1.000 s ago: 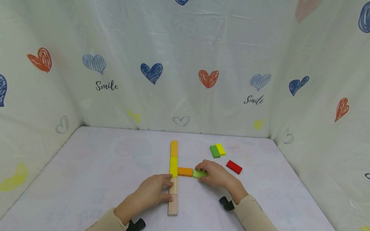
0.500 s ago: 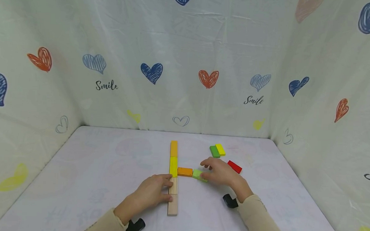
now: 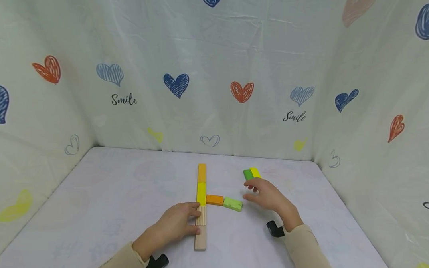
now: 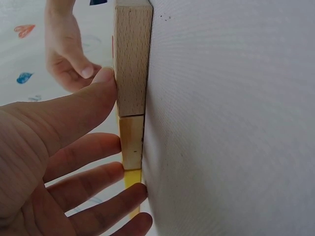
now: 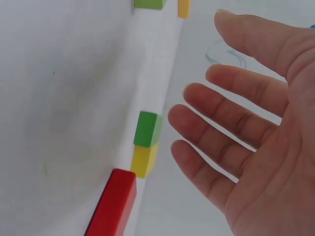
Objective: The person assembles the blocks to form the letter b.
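Observation:
Toy blocks make a straight column on the table: an orange block (image 3: 201,172) at the far end, then a yellow block (image 3: 201,193), a ridged wooden block (image 3: 203,216) and a plain wooden block (image 3: 200,243). My left hand (image 3: 172,224) rests against the column's left side, thumb at the plain block and fingers spread along the others. From the yellow block an orange side block (image 3: 215,200) branches right, followed by a slightly slanted light green block (image 3: 233,204). My right hand (image 3: 269,196) hovers right of that one, fingers loosely spread, holding nothing.
A green block (image 3: 248,174) and a yellow block (image 3: 255,171) lie side by side beyond my right hand. The red block (image 5: 112,204) shows in the right wrist view; my right hand hides it from the head view. Heart-printed curtains (image 3: 215,118) enclose the table.
My right hand has let go of the light green block and moved to the right, over the red block. My left hand has stayed in place.

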The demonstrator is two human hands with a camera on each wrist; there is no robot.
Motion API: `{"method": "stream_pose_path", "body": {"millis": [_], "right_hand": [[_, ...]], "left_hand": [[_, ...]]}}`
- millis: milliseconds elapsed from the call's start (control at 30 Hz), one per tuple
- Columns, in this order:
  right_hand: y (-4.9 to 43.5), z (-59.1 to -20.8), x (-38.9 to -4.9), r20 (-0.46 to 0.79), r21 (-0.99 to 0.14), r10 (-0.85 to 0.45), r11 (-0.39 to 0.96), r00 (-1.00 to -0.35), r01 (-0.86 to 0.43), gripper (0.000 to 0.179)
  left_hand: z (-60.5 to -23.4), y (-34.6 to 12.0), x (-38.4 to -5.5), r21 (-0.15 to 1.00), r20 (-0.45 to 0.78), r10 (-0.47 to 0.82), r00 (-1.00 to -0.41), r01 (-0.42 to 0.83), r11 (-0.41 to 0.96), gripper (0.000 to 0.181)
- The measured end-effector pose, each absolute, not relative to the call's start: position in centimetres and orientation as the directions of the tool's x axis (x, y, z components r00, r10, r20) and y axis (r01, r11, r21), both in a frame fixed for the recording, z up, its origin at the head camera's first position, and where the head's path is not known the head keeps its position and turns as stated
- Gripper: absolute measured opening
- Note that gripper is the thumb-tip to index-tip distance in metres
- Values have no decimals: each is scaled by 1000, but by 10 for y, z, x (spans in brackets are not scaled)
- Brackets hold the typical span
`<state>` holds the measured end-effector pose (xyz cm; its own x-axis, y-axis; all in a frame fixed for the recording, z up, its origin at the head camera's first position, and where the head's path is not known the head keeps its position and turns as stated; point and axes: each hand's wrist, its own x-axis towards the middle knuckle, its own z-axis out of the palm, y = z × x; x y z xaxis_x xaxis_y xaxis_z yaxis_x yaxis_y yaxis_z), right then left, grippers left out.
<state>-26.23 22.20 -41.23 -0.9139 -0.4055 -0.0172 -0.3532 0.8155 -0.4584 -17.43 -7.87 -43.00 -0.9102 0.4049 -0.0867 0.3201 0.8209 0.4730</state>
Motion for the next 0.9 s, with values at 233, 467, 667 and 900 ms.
{"method": "stream_pose_path", "body": {"millis": [233, 467, 667, 900], "right_hand": [[233, -412, -267, -21, -459, -381, 825, -924, -329, 41], [246, -414, -270, 14, -455, -375, 823, -927, -340, 39], [264, -418, -272, 25, -423, -347, 846, -937, -325, 38], [287, -419, -270, 10, -384, -311, 876, -950, -291, 37]], "left_hand": [[-430, -78, -175, 473, -94, 406, -909, 318, 821, 53], [-429, -77, -174, 475, -102, 403, -909, 312, 823, 53], [-428, -77, -173, 463, -94, 399, -912, 315, 829, 53], [-430, -78, -174, 464, -86, 401, -912, 320, 826, 53]]}}
